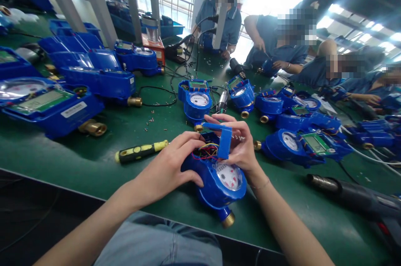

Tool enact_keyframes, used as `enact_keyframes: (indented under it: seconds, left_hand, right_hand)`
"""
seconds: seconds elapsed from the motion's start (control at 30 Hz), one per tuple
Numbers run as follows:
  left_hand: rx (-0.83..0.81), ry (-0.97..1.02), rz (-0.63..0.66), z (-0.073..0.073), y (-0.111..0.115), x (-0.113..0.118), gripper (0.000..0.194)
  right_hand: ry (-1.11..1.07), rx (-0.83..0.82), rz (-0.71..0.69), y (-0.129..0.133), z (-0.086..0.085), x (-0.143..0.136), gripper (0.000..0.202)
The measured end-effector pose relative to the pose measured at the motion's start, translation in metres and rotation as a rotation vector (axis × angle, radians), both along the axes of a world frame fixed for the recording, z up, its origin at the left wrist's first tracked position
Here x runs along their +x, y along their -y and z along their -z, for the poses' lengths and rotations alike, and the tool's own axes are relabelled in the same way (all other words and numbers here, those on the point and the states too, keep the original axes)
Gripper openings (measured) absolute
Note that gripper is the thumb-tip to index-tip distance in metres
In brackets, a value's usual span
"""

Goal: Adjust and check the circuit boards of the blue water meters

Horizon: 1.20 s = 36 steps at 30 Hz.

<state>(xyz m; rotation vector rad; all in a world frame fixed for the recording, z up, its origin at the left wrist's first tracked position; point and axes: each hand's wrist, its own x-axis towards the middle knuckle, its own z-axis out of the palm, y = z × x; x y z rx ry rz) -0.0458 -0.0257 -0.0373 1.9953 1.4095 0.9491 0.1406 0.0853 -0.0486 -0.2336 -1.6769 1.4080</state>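
A blue water meter with a round dial and brass fittings lies at the table's front edge, its wire compartment uncovered. My left hand is closed round the meter's left side, fingers at the compartment's rim beside red, yellow and blue wires. My right hand holds a blue plastic piece, tilted up above the compartment, between thumb and fingers. A coiled wire shows near the right fingers. Left of the meter, a yellow-black screwdriver handle lies on the green table.
More blue meters stand at the left, behind my hands and at the right. A black heat gun lies at the right front. Small screws and black cables are scattered behind. Several people work across the table.
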Motion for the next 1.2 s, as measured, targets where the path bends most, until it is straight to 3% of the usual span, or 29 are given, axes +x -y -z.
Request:
enact_keyframes:
  seconds: [0.17, 0.33, 0.53, 0.73, 0.9, 1.03, 1.2]
  left_hand:
    - [0.114, 0.014, -0.100, -0.019, 0.016, -0.007, 0.051]
    - [0.152, 0.194, -0.124, -0.033, 0.007, 0.006, 0.020]
    - [0.072, 0.299, -0.080, -0.028, -0.013, 0.021, 0.015]
    - [-0.026, 0.298, -0.073, -0.029, -0.016, 0.019, 0.015]
    - [-0.051, 0.256, -0.081, -0.029, -0.019, 0.019, 0.018]
    - [-0.092, 0.302, -0.066, -0.025, -0.015, 0.013, 0.019]
    - [-0.173, 0.498, -0.206, -0.016, 0.002, 0.001, 0.024]
  right_hand:
    - [0.074, 0.133, 0.171, -0.003, 0.006, 0.007, 0.069]
    - [0.056, 0.062, 0.114, -0.002, 0.009, 0.009, 0.065]
    - [0.073, 0.041, 0.163, 0.000, 0.010, 0.008, 0.065]
    - [0.065, -0.103, 0.168, -0.002, 0.017, 0.010, 0.071]
    - [0.058, -0.109, 0.181, -0.004, 0.023, 0.011, 0.072]
    - [0.051, -0.159, 0.148, 0.000, 0.023, 0.008, 0.072]
    - [0.090, -0.092, 0.100, 0.009, 0.013, 0.005, 0.069]
